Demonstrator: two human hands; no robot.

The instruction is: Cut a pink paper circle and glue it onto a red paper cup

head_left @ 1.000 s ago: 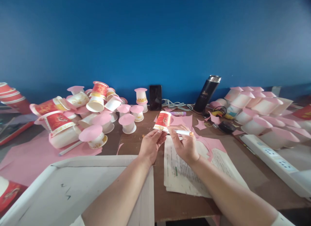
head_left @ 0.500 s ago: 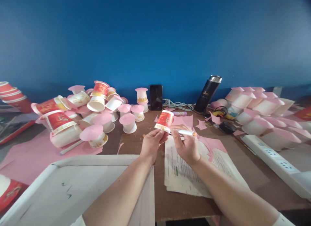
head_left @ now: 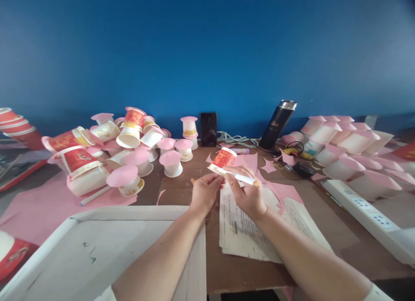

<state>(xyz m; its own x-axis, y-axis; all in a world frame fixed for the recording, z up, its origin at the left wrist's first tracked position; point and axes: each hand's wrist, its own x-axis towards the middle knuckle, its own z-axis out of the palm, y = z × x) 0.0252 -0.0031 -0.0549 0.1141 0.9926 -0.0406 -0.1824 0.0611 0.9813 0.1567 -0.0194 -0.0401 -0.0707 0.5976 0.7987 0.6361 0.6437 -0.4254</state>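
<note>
A red and white paper cup point(head_left: 223, 159) with gold print is held tilted over the middle of the table, its white rim toward me. My left hand point(head_left: 207, 191) pinches the cup's rim from below left. In my right hand point(head_left: 248, 195) is a white pen-like stick point(head_left: 241, 178) with an orange end, pointing right; its other end lies by the cup rim. Whether its tip touches the cup is hidden by the fingers. Printed sheets point(head_left: 249, 236) and pink paper scraps point(head_left: 288, 193) lie beneath my right hand.
Cups with pink paper tops point(head_left: 170, 163) are heaped at the left, with more point(head_left: 343, 167) at the right. A phone point(head_left: 208, 129) and a black flask point(head_left: 278, 125) stand by the blue wall. A white tray point(head_left: 123, 240) lies front left, a power strip point(head_left: 366, 212) right.
The cup has tilted and turned a little in my left hand, and its print shows differently. The stick in my right hand now slopes more, its orange end lower and further left.
</note>
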